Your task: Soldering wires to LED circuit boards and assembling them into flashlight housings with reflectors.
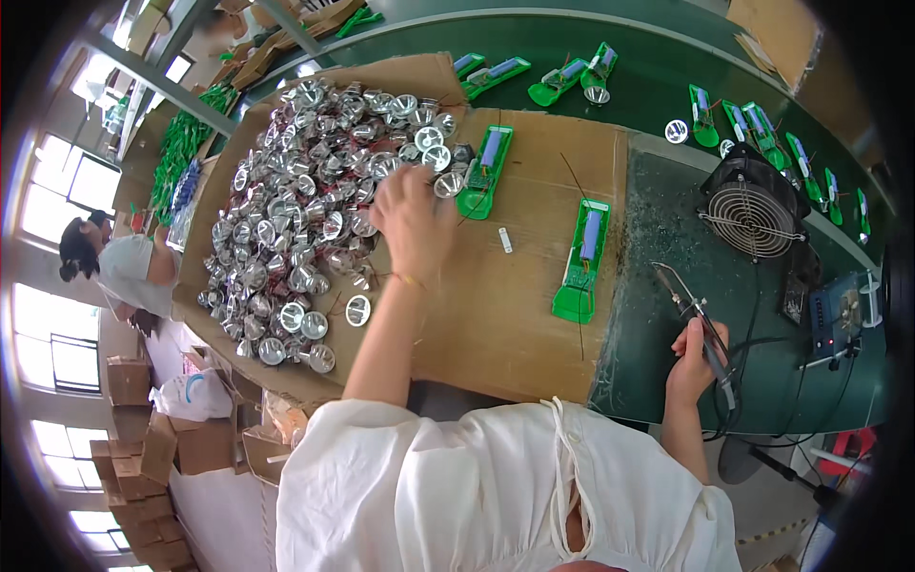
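My left hand (412,221) is over the right side of a heap of silver cup-shaped lamp reflectors (286,191) with thin red wires. Its fingers are slightly blurred and apart, next to a reflector (448,184) at the heap's edge; no held thing shows. Closed around a soldering iron (724,383), my right hand (696,360) is at the right, the iron's tip slanting up and left. Between the hands lies a green lamp housing (575,296) with a blue cylindrical battery (591,234) and thin wires. Another green housing (474,202) lies beside the heap, near a small white strip (505,240).
The heap sits in a cardboard box (214,329), beside a flat cardboard sheet (477,353). A black round-grilled fan (753,214) and a blue soldering station (839,315) stand right. Several green housings (703,116) lie along the far belt (658,71). A person (133,267) is at far left.
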The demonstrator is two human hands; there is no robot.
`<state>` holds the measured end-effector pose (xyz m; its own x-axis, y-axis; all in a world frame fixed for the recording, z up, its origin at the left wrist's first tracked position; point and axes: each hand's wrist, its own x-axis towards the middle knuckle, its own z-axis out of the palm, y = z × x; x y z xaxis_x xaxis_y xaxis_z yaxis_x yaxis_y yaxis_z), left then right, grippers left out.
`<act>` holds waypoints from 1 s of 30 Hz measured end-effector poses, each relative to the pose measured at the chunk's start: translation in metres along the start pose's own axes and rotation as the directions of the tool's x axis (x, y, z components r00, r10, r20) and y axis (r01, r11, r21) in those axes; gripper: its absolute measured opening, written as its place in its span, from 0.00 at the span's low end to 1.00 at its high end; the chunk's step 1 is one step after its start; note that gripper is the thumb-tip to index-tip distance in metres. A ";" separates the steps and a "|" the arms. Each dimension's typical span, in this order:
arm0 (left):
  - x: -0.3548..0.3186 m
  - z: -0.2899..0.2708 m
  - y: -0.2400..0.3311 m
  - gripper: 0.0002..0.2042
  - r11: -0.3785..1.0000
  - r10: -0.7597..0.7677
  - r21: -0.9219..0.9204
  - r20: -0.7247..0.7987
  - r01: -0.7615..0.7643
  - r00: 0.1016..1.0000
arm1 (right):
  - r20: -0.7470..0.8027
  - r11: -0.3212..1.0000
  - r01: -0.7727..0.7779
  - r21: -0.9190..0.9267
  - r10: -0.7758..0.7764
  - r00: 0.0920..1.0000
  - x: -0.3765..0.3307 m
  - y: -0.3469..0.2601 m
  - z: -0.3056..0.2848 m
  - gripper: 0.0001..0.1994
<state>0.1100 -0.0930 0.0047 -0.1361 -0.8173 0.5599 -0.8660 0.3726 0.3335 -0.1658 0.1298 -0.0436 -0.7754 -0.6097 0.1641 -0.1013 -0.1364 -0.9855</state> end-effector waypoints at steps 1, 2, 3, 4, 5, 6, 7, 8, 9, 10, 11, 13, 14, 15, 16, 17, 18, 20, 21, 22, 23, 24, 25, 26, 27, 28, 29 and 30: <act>0.012 -0.009 -0.010 0.19 0.997 -0.057 0.042 -0.062 0.059 0.996 | -0.012 1.000 -0.007 0.013 0.007 1.000 0.000 -0.002 0.000 0.07; 0.015 -0.022 -0.019 0.19 0.994 -0.063 0.090 -0.080 0.070 0.995 | -0.020 0.999 -0.017 0.028 0.017 1.000 -0.002 -0.003 0.001 0.07; 0.020 -0.023 -0.026 0.19 0.991 -0.058 0.117 -0.080 0.068 0.995 | -0.033 1.000 -0.014 0.020 0.014 0.999 -0.003 -0.003 0.001 0.07; 0.019 -0.020 -0.039 0.18 0.975 0.000 0.220 -0.046 0.010 0.999 | -0.031 0.999 -0.014 0.029 0.015 0.999 -0.005 -0.004 0.000 0.07; 0.015 -0.017 -0.047 0.15 0.976 0.024 0.219 -0.008 -0.022 1.000 | -0.029 0.999 -0.015 0.037 0.016 0.999 -0.006 -0.005 -0.001 0.07; 0.012 -0.017 -0.049 0.13 0.975 0.047 0.217 0.028 -0.051 0.999 | -0.035 0.999 -0.018 0.035 0.019 0.999 -0.008 -0.006 -0.002 0.07; 0.013 -0.011 -0.057 0.09 0.983 0.018 0.184 0.004 -0.019 1.000 | -0.040 0.999 -0.014 0.036 0.016 0.999 -0.009 -0.005 -0.002 0.07; 0.012 -0.010 -0.068 0.08 0.997 -0.036 0.065 -0.049 0.039 0.998 | -0.016 0.999 -0.026 0.048 0.027 1.000 -0.011 -0.004 -0.001 0.08; 0.016 -0.010 -0.065 0.06 0.994 -0.090 -0.064 -0.087 0.085 0.992 | -0.003 0.998 -0.038 0.053 0.038 0.999 -0.011 -0.003 -0.002 0.08; 0.015 -0.011 -0.060 0.07 0.997 -0.029 -0.072 -0.204 0.014 0.979 | -0.010 0.999 -0.039 0.035 0.039 0.999 -0.011 -0.002 -0.002 0.08; 0.013 -0.012 -0.054 0.07 0.951 -0.136 -0.295 -0.127 0.093 0.983 | -0.018 0.999 -0.040 0.030 0.040 0.999 -0.009 -0.002 -0.002 0.08; -0.003 -0.020 -0.009 0.07 0.785 -0.340 -0.495 0.159 0.372 0.927 | -0.037 0.998 -0.028 0.056 0.030 0.999 -0.008 0.001 -0.006 0.08; -0.016 -0.023 0.010 0.08 0.769 -0.235 -0.556 0.214 0.316 0.948 | -0.064 0.998 -0.033 0.052 0.036 0.997 -0.009 -0.001 -0.007 0.08; -0.030 -0.030 0.026 0.08 0.743 -0.134 -0.614 0.255 0.268 0.958 | -0.053 0.997 -0.027 0.076 0.031 0.998 -0.011 -0.005 -0.005 0.07; -0.044 -0.039 0.041 0.08 0.760 -0.084 -0.581 0.357 0.291 0.930 | -0.050 0.995 -0.021 0.093 0.026 0.998 -0.015 -0.009 -0.005 0.07; -0.056 -0.044 0.052 0.07 0.777 -0.032 -0.548 0.456 0.309 0.889 | -0.024 0.994 -0.035 0.105 0.037 0.999 -0.019 -0.014 -0.005 0.06; -0.069 -0.047 0.057 0.07 0.777 -0.033 -0.542 0.472 0.319 0.881 | 0.028 0.993 -0.050 0.108 0.048 0.998 -0.025 -0.022 -0.002 0.06; -0.086 -0.045 0.063 0.06 0.585 -0.105 -0.529 0.702 0.614 0.704 | 0.130 0.993 -0.064 0.102 0.050 0.990 -0.038 -0.031 0.001 0.07; -0.085 -0.041 0.063 0.05 0.653 -0.074 -0.506 0.698 0.564 0.712 | 0.181 0.994 -0.079 0.071 0.065 0.981 -0.041 -0.033 0.004 0.08; -0.086 -0.035 0.065 0.05 0.653 -0.065 -0.503 0.707 0.566 0.704 | 0.219 0.996 -0.085 0.038 0.075 0.973 -0.045 -0.035 0.008 0.09; -0.088 -0.028 0.067 0.06 0.625 -0.085 -0.509 0.710 0.592 0.699 | 0.258 0.996 -0.090 0.005 0.086 0.962 -0.049 -0.036 0.011 0.09; -0.091 -0.021 0.069 0.06 0.593 -0.106 -0.514 0.712 0.619 0.694 | 0.285 0.997 -0.076 0.023 0.066 0.956 -0.052 -0.036 0.013 0.09; -0.093 -0.014 0.071 0.06 0.593 -0.101 -0.513 0.718 0.621 0.689 | 0.278 0.997 -0.079 0.018 0.071 0.958 -0.052 -0.036 0.017 0.09; -0.092 -0.006 0.073 0.07 0.660 -0.051 -0.554 0.641 0.507 0.766 | 0.294 0.999 -0.037 -0.012 0.039 0.955 -0.051 -0.036 0.021 0.08; -0.092 -0.001 0.076 0.07 0.717 0.008 -0.582 0.558 0.385 0.830 | 0.312 0.999 0.005 -0.042 0.009 0.950 -0.049 -0.036 0.022 0.08; -0.089 -0.006 0.086 0.07 0.668 -0.043 -0.557 0.634 0.494 0.772 | 0.307 0.999 0.011 -0.049 0.004 0.952 -0.047 -0.033 0.022 0.09; -0.091 -0.003 0.087 0.07 0.667 -0.042 -0.555 0.638 0.497 0.769 | 0.305 0.999 0.007 -0.053 0.009 0.952 -0.048 -0.034 0.023 0.09; -0.093 0.001 0.087 0.07 0.698 -0.007 -0.574 0.592 0.428 0.806 | 0.298 0.999 0.002 -0.041 0.011 0.954 -0.047 -0.034 0.026 0.09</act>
<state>0.0474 0.0151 -0.0190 -0.3886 -0.9214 -0.0006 -0.3868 0.1626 0.9077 -0.1096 0.1427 -0.0167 -0.5551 -0.8164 0.1593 -0.1279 -0.1054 -0.9862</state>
